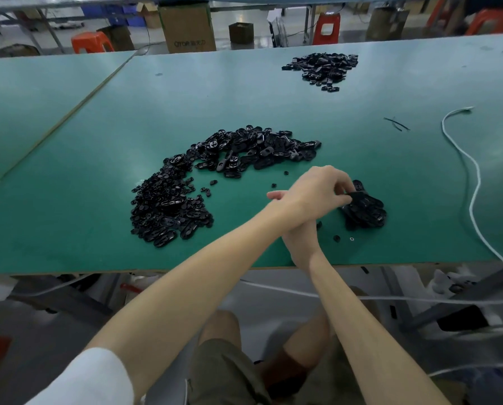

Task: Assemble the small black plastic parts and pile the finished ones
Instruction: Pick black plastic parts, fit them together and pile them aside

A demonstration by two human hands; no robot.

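The left hand (314,190) reaches across the right forearm to the small pile (367,213) at the right side of the green bench (98,141). Its fingers are curled and pinch a black part (354,197) at the top of this pile. I judge that this is the piling step: a finished piece is being put with the others.

The right hand (298,238) lies under the left wrist and is mostly hidden, so I cannot tell if its fingers grasp something.

The loose parts (186,197) lie in a big curved heap to the left, well apart from the small pile. The next move probably calls for letting go of the piece, uncrossing the arms, and taking two new parts from the heap.
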